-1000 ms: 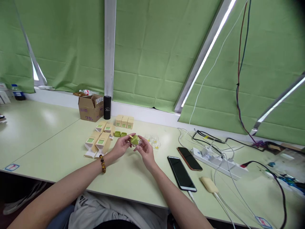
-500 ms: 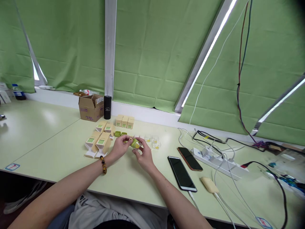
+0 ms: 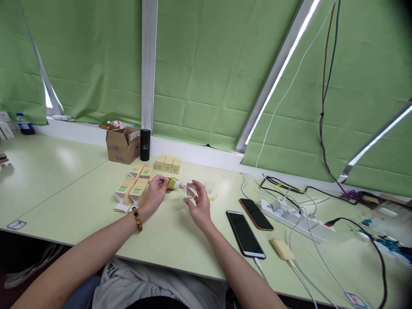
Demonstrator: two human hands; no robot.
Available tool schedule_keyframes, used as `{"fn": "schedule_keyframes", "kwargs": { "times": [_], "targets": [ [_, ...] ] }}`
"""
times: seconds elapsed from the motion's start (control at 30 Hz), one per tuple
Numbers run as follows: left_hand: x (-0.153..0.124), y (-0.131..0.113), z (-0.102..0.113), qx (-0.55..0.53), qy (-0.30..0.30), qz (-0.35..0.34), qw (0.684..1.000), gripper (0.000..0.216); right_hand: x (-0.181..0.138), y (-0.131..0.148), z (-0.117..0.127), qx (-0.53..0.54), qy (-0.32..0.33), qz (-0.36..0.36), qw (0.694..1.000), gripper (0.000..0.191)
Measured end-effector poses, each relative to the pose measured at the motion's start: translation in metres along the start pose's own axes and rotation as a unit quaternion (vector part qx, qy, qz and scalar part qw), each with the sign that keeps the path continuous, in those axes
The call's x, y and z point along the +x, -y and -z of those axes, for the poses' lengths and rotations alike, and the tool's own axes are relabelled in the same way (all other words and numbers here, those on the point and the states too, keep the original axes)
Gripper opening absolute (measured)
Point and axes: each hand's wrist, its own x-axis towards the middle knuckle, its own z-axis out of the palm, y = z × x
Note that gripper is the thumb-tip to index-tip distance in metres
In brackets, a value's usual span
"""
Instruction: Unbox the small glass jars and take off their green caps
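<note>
My left hand (image 3: pixel 157 192) pinches a small green piece with a white part (image 3: pixel 174 183) facing right. My right hand (image 3: pixel 200 206) grips a clear plastic cover (image 3: pixel 189 192) between thumb and fingers. A short gap separates the two pieces, both held above the table. Other clear covers with yellow marks (image 3: pixel 212 194) lie behind my right hand, which partly hides them. To the left of my left hand lie several beige boxes (image 3: pixel 139 192) with green labels, some with white flaps open. Behind it stand three small beige boxes (image 3: pixel 168 164) in a row.
A cardboard carton (image 3: pixel 123 146) and a black tumbler (image 3: pixel 145 145) stand at the back. On the right lie a white phone (image 3: pixel 246 234), a second phone (image 3: pixel 256 213), a cream-coloured case (image 3: pixel 283 249) and a power strip (image 3: pixel 292 221) with tangled cables.
The item both hands held together is now in two parts. My left hand has moved slightly left with the green piece, my right hand slightly right with the clear cover.
</note>
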Motion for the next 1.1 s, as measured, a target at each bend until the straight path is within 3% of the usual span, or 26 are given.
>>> {"fn": "schedule_keyframes", "kwargs": {
  "times": [0.27, 0.4, 0.6, 0.73, 0.8, 0.9, 1.0, 1.1],
  "targets": [
    [0.001, 0.011, -0.003, -0.021, 0.01, 0.038, 0.999, 0.048, 0.002, 0.019, 0.007, -0.143, -0.043, 0.161, 0.976, 0.05],
    [0.001, 0.011, -0.002, -0.016, 0.011, 0.035, 0.999, 0.047, 0.003, 0.023, 0.009, -0.166, -0.041, 0.206, 0.963, 0.047],
    [0.002, 0.013, 0.0, -0.013, 0.016, 0.035, 0.999, 0.047, 0.01, 0.023, 0.014, -0.103, -0.076, 0.14, 0.982, 0.035],
    [0.002, 0.015, 0.0, -0.01, 0.021, 0.036, 0.999, 0.046, 0.026, 0.016, 0.032, -0.055, -0.127, 0.08, 0.987, 0.026],
    [0.002, 0.014, 0.0, -0.009, 0.022, 0.038, 0.999, 0.045, 0.034, 0.012, 0.045, -0.101, -0.141, 0.056, 0.983, 0.022],
    [0.001, 0.013, -0.001, -0.01, 0.019, 0.044, 0.999, 0.045, 0.041, 0.005, 0.061, -0.238, -0.108, 0.028, 0.965, 0.009],
    [0.0, 0.012, -0.001, -0.012, 0.019, 0.046, 0.999, 0.046, 0.041, -0.003, 0.066, -0.391, -0.035, 0.022, 0.919, 0.013],
    [0.0, 0.011, -0.001, -0.01, 0.02, 0.044, 0.999, 0.046, 0.037, -0.014, 0.063, -0.472, 0.02, 0.023, 0.881, 0.02]
  ]
}}
